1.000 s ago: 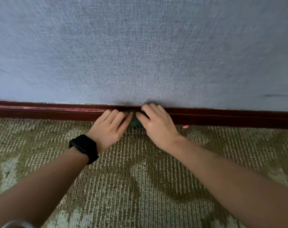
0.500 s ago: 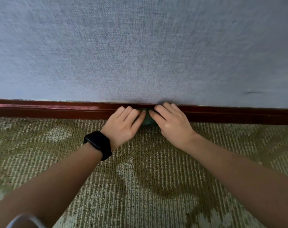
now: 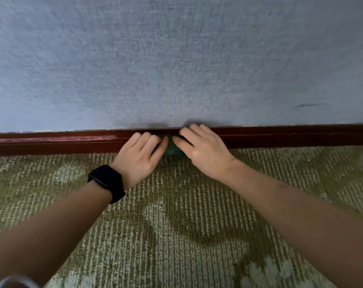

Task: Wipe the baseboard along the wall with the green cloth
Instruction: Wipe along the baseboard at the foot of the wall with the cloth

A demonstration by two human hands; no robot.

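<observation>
Single head view, looking forward and down, close to the wall [image 3: 176, 59], baseboard [image 3: 290, 137] and carpet [image 3: 187, 235]

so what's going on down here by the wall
A person is low to the carpet, cleaning the dark red baseboard where it meets the grey wall. Both hands press a green cloth against the baseboard: the left hand, with a black watch on its wrist, and the right hand sit side by side, covering most of the cloth. Only a small bunch of it shows between them.
</observation>
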